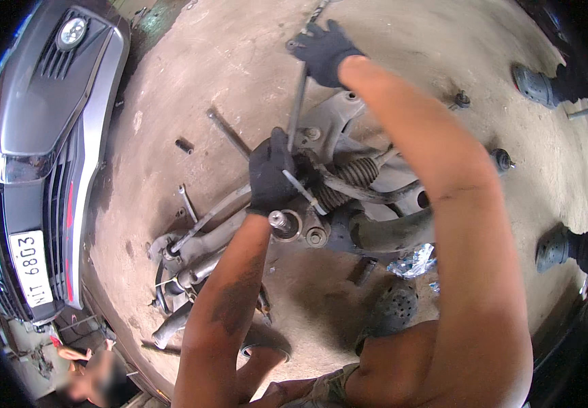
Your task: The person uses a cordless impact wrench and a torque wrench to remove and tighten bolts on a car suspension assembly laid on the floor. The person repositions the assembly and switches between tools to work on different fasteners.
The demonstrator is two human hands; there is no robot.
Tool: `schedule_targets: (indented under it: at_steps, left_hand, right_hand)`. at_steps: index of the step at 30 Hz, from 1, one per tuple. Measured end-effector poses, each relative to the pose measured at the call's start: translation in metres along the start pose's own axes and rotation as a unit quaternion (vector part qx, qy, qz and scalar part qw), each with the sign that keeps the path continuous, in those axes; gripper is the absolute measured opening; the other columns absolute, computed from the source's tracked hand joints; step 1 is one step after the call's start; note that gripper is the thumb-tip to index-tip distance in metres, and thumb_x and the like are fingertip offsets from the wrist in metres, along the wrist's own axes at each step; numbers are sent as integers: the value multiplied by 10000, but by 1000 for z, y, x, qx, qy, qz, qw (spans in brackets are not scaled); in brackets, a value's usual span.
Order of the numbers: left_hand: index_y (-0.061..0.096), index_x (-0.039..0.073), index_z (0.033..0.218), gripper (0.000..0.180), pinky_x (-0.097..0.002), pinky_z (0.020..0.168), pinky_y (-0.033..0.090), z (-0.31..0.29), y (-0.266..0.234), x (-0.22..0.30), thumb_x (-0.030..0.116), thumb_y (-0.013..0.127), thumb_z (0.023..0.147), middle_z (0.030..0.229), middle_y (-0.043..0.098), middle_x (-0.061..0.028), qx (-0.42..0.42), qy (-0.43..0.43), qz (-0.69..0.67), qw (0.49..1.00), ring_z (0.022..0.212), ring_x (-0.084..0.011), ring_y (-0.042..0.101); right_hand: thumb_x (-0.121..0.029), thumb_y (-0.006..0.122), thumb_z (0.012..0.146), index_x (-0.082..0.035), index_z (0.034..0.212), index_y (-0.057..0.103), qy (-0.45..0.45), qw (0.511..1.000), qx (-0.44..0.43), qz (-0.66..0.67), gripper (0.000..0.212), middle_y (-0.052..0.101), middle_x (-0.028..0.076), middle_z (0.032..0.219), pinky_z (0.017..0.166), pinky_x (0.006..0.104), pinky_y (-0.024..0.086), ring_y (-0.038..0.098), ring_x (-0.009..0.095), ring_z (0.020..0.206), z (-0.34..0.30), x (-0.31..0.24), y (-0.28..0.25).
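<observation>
A car subframe [389, 234] with a steering rack lies on the floor before me, its ribbed rubber boot [358, 178] near the middle. My right hand [322, 54], in a dark glove, is closed around the upper part of a long metal bar [298, 102]. The bar slants down toward my left hand [271, 173], also gloved. That hand is closed at the bar's lower end, against the rack; what lies inside its fingers is hidden. Beside it, another metal rod [228, 131] sticks out to the upper left. A threaded stud [279, 221] stands just below my left wrist.
A dark car's front bumper [96, 136] fills the left side. On the floor lie a black socket [184, 145], a wrench [188, 202] and crumpled foil-like wrapping [413, 262]. A person's grey clogs [537, 85] are at the right. Another person [100, 377] is at lower left.
</observation>
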State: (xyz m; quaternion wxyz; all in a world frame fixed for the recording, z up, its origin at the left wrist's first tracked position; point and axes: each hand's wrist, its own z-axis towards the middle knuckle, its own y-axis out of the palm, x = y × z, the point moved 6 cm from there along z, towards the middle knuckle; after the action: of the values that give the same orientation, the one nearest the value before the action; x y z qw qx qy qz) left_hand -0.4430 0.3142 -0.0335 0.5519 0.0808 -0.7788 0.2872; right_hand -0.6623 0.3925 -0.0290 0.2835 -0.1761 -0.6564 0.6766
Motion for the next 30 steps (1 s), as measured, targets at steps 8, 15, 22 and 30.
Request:
schedule_targets:
  at_steps: [8,15,22,30]
  left_hand:
    - [646,-28,784,560,-488,687,463,7,1,9,424,457,1055,726,626,-259,17,102,174,979,687,-439,599]
    - [691,-44,815,521,-369,633,460,7,0,8,398,532,1040,641,616,-125,-6,121,108,987,605,-178,541]
    - [675,-10,750,497,-349,593,459,9,-8,11,382,563,1032,615,610,-81,-57,72,43,995,572,-179,559]
    - [579,61,633,502,-311,537,375,9,-12,2,371,588,1027,588,522,2,51,27,-112,992,554,-107,462]
  right_hand:
    - [-450,674,861,-95,1039,675,-49,992,-94,67,397,721,174,940,942,488,510,684,386,948,-76,70,10]
    - [-476,668,817,-54,847,764,-2,946,-314,76,434,722,218,864,795,488,564,710,403,841,-183,75,11]
    - [-438,687,809,-75,922,774,-28,874,-452,176,390,733,181,855,770,491,555,700,409,821,-212,56,-45]
    - [-328,690,815,-160,835,656,-42,996,70,-37,173,690,124,904,969,515,460,668,360,940,-97,77,-91]
